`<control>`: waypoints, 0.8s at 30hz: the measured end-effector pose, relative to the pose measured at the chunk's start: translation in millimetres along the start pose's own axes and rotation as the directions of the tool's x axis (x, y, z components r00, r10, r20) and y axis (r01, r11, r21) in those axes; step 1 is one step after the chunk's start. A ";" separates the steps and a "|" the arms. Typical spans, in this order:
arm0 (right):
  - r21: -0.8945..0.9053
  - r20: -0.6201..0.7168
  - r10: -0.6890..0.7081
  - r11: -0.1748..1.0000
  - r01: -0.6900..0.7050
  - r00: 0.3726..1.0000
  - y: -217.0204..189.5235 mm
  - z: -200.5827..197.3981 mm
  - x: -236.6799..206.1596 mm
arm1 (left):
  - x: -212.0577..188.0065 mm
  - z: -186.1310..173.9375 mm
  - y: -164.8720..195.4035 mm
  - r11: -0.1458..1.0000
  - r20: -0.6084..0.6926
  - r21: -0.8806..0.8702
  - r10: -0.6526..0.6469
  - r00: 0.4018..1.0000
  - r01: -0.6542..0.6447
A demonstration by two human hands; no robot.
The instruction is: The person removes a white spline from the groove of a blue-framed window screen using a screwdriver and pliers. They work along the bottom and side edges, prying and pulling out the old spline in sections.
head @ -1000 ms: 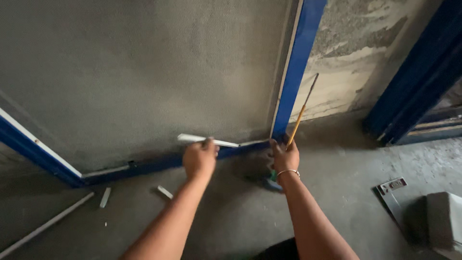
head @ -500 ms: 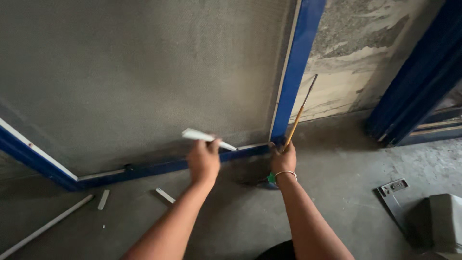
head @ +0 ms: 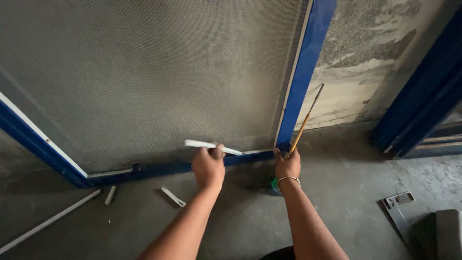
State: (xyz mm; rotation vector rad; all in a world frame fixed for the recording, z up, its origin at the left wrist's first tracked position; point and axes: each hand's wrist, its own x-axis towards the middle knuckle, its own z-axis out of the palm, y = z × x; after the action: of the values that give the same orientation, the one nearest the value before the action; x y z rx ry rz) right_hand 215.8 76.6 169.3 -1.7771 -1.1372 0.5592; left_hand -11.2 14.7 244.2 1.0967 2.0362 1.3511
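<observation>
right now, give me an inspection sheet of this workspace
surface: grey concrete floor, dusty
job's things: white strip partly lifted off the blue frame of the mesh screen; yellow-handled tool at the frame corner
clutter: strip offcuts, long strip, metal bracket, grey block
grips: left hand pinches the white strip; right hand holds the tool
cables: nothing seen
surroundings: patchy plaster wall, second blue frame
</observation>
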 end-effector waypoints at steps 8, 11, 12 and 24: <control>-0.081 -0.020 -0.034 0.996 0.032 0.999 -5.2 -0.5 -2.2 | -19.1 18.7 61.4 0.683 0.205 0.276 0.646 0.735 -0.677; -0.091 0.019 0.066 0.994 -0.064 0.998 1.4 2.6 -1.1 | -19.6 39.0 75.6 0.669 0.370 0.287 0.582 0.724 -0.685; -0.089 0.046 0.130 0.988 -0.125 0.990 5.8 4.2 0.6 | -19.3 46.7 79.8 0.665 0.432 0.316 0.534 0.726 -0.677; -0.067 0.084 0.113 0.992 -0.107 0.990 36.7 14.2 13.0 | -46.6 54.9 67.7 0.606 0.435 0.238 0.633 0.641 -0.759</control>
State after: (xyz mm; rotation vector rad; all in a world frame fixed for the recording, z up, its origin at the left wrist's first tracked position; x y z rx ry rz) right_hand 227.9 89.0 131.8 -1.8937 -1.1321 0.6797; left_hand 80.5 20.1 280.7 2.3450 1.7153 0.9513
